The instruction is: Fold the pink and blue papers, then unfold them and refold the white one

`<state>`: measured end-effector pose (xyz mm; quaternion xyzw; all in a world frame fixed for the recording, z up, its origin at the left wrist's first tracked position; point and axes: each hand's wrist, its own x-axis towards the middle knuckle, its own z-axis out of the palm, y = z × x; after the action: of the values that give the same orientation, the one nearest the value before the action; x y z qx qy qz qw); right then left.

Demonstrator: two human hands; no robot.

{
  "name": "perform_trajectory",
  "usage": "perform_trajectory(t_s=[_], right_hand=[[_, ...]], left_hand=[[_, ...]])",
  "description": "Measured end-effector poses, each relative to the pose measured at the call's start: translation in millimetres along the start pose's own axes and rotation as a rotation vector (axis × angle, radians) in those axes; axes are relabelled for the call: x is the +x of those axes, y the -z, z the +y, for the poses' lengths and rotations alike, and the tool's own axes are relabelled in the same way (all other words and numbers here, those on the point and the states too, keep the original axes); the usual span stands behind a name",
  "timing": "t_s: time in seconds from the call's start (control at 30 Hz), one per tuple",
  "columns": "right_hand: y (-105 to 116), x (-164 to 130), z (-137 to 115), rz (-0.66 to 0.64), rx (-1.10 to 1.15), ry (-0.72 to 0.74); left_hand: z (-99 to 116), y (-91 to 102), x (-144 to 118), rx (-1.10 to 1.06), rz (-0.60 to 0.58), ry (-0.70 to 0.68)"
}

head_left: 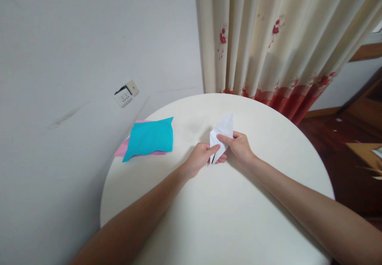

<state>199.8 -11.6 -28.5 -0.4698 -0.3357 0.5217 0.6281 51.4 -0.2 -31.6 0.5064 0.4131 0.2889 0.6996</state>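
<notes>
Between my two hands is a folded piece of white paper (224,126), raised a little above the round white table (191,201). Its upper end comes to a point, and folded flaps with a narrow gap show at the lower end. My left hand (198,158) pinches the lower left part, thumb in front and fingers behind. On the right edge, my right hand (239,147) grips the paper with its thumb lying across the front. The fingers behind the paper are mostly hidden.
Blue paper (152,137) lies over pink paper (121,150) at the table's left side. A wall with a socket (123,97) borders the left. Behind the table hangs a cream and red curtain (256,50). A wooden piece of furniture (362,157) stands at the right.
</notes>
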Motion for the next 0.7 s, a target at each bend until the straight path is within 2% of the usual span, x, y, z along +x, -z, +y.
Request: perform_trajectory(t_s=[0.23, 0.47, 0.6, 0.7], right_hand=[[8, 9, 1, 0.05, 0.061, 0.007], [22, 27, -6, 0.16, 0.082, 0.042], [27, 34, -8, 0.197, 0.118, 0.078], [21, 26, -7, 0.114, 0.073, 0.096]], left_hand=[[2, -1.4, -2, 0.069, -0.039, -0.005], [3, 2.2, -5, 0.101, -0.072, 0.004], [2, 2.6, -3, 0.002, 0.015, -0.074], [2, 1.3, -2, -0.031, 0.024, -0.168]])
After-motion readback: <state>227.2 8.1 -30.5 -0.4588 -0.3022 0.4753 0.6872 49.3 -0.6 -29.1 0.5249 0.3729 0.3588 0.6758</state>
